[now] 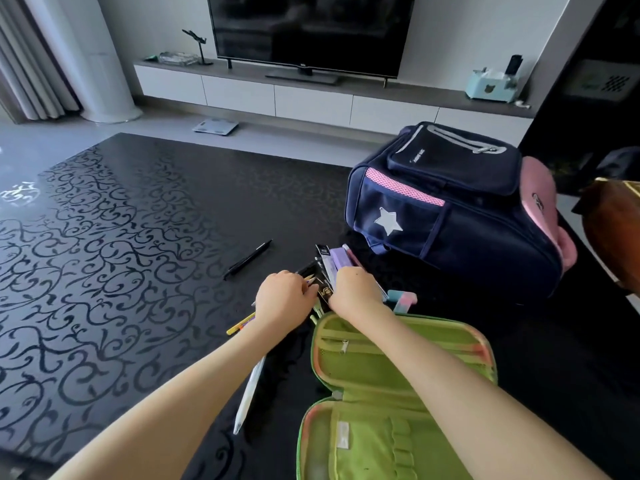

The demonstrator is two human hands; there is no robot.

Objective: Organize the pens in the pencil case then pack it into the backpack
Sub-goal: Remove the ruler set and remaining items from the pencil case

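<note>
A green pencil case (391,403) lies wide open at the table's near edge. Just beyond it sits a heap of stationery (329,268): a black box, pencils, a purple eraser. My left hand (282,297) and my right hand (353,291) both lie on this heap with fingers curled round items in it. A pastel eraser (403,301) lies to the right of my right hand. A black pen (247,259) lies apart to the left. A white pen (247,393) and a yellow pencil (239,323) show under my left forearm. The navy and pink backpack (453,209) stands zipped at the back right.
The black table (104,254) has a swirl pattern and wide room on the left. Behind it are a TV stand (311,91), a television and a scale on the floor. A brown object (613,233) sits at the right edge.
</note>
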